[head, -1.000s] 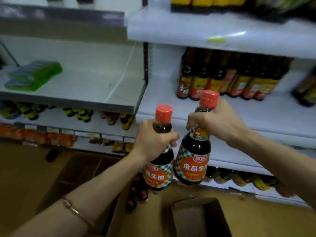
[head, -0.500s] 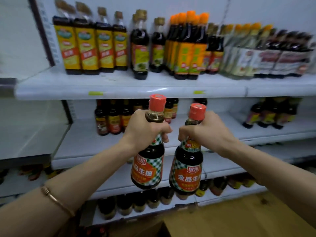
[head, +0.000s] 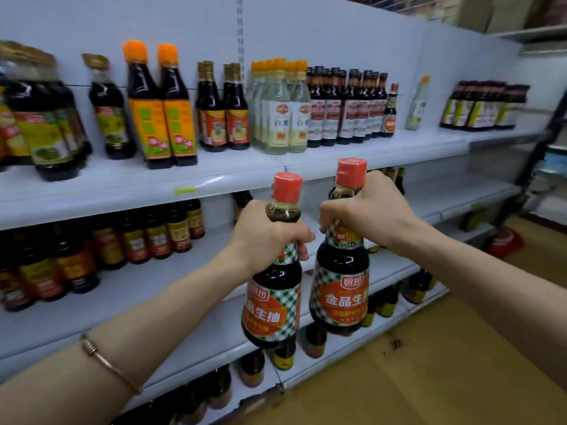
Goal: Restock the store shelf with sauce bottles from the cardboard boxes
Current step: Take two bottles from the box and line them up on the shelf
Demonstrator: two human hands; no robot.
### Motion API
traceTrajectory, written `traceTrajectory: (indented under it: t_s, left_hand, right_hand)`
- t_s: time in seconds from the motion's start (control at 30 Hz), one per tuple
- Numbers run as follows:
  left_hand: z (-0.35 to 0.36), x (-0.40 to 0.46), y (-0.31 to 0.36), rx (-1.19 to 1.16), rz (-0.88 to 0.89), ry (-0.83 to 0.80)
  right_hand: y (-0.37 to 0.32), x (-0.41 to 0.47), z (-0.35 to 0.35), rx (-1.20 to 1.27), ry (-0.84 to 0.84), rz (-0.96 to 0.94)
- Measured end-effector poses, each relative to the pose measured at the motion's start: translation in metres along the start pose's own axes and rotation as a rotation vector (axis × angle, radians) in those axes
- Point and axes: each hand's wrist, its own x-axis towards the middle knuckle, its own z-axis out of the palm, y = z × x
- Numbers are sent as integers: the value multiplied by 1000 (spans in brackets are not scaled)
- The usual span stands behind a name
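Our left hand (head: 270,234) was curled round the neck of one sauce bottle (head: 273,299), and our right hand (head: 365,210) gripped the neck of a second bottle (head: 340,286) just beside it; we held both upright in the air before the shelves. Behind them the top shelf (head: 214,176) was crowded with dark bottles (head: 159,108) and clear bottles (head: 280,108). More bottles (head: 147,237) stood on the middle shelf (head: 122,286) at left, its right part bare.
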Motion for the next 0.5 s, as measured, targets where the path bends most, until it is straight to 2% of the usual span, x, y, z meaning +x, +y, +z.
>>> traceTrajectory:
  t_s: [0.2,0.5]
  left_hand:
    - [58,65,-3,48,14,-130]
    - [142,194,-10,-65,116,-266]
  right_hand:
    - [53,30,-43,17,63,62]
    - [118,88,-126,-131,189,132]
